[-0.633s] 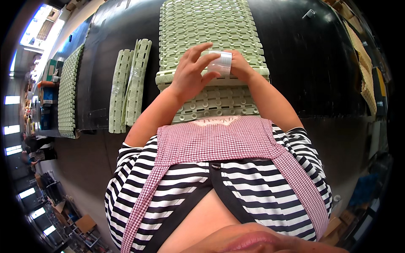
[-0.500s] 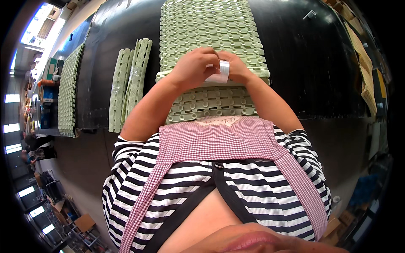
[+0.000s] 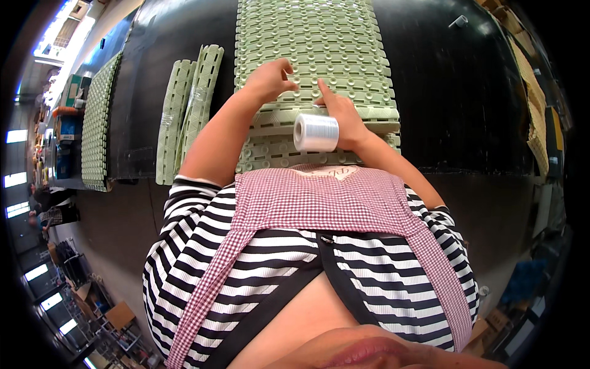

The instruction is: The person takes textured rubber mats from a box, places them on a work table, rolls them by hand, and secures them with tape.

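Note:
Light green slatted plastic matting (image 3: 313,37) with round knobs lies in front of me, running away over the black table. Above its near part, my left hand (image 3: 269,81) is open, its fingers curved and apart with nothing visible between them. To its right, my right hand (image 3: 345,120) has the index finger stretched out toward the matting. A roll of clear film (image 3: 319,133) sits against that hand's palm side, its core facing left; the fingers behind it are hidden. A raised, folded-looking edge (image 3: 332,118) of the matting crosses beneath the hands.
Rolled green mat pieces (image 3: 189,114), partly wrapped in clear film, lie on the black table (image 3: 452,111) to the left. Farther left is another green mat (image 3: 97,126). A small roll (image 3: 458,22) lies at the far right. Brown sheet material (image 3: 530,104) borders the right side.
My hands have come apart; the left moved left and the right slightly toward me. The film roll has shifted nearer and turned, so its full width shows.

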The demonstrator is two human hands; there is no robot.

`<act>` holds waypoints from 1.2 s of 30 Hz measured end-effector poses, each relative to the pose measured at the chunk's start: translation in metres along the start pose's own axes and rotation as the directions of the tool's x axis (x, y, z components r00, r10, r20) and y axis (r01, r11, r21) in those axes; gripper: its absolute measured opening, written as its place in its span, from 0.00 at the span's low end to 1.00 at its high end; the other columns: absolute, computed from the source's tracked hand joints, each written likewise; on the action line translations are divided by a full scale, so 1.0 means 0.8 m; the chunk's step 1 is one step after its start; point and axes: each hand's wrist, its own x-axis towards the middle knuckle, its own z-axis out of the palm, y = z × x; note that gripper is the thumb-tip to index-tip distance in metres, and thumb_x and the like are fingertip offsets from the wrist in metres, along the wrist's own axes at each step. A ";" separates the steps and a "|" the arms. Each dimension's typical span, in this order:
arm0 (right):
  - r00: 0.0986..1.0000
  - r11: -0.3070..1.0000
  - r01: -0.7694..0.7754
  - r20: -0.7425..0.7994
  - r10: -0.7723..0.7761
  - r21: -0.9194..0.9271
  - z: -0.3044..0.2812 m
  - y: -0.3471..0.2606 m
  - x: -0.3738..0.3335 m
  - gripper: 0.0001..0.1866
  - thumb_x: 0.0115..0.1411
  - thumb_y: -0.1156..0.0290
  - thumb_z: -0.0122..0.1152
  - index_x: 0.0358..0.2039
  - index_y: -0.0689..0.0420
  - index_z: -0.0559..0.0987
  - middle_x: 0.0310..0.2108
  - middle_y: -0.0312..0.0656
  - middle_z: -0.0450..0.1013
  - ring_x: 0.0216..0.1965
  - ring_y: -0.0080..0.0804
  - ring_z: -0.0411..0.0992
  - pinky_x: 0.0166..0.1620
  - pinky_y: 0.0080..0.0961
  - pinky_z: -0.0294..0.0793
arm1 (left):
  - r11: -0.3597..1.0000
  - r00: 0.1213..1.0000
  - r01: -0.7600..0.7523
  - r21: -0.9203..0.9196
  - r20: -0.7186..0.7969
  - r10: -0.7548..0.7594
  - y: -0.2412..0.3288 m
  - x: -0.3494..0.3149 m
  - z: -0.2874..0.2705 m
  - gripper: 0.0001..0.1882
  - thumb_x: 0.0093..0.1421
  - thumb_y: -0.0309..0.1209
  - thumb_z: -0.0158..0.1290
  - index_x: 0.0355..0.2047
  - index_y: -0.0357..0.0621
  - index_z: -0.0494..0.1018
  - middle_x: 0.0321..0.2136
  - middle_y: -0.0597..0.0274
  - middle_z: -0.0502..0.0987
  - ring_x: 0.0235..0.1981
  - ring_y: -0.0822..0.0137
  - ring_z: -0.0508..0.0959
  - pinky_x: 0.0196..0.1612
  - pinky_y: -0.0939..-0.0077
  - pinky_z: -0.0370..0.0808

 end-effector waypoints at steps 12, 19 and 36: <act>0.965 0.327 -0.183 0.106 0.238 0.927 -0.048 0.052 0.132 0.13 0.60 0.70 0.64 0.45 0.58 0.82 0.37 0.36 0.80 0.38 0.30 0.78 0.43 0.30 0.78 | 0.849 0.883 -0.344 0.402 -0.170 0.438 -0.001 -0.079 0.043 0.43 0.53 0.34 0.64 0.68 0.45 0.59 0.69 0.55 0.60 0.71 0.55 0.57 0.74 0.54 0.49; 0.920 0.966 0.258 -0.308 -0.241 0.016 0.003 0.032 0.073 0.23 0.47 0.66 0.74 0.46 0.54 0.82 0.51 0.43 0.80 0.59 0.45 0.74 0.66 0.47 0.65 | 0.878 0.942 -0.334 0.343 0.110 0.316 -0.006 0.065 -0.028 0.47 0.44 0.42 0.72 0.64 0.45 0.66 0.61 0.53 0.68 0.63 0.51 0.67 0.66 0.61 0.66; 0.848 0.618 -0.132 -0.235 0.476 0.775 -0.021 0.194 0.328 0.12 0.55 0.68 0.64 0.40 0.57 0.83 0.31 0.42 0.81 0.30 0.38 0.78 0.36 0.30 0.76 | 0.781 0.808 -0.367 0.505 -0.242 0.537 -0.055 0.146 -0.016 0.47 0.51 0.38 0.69 0.69 0.54 0.58 0.67 0.62 0.63 0.68 0.58 0.62 0.70 0.57 0.56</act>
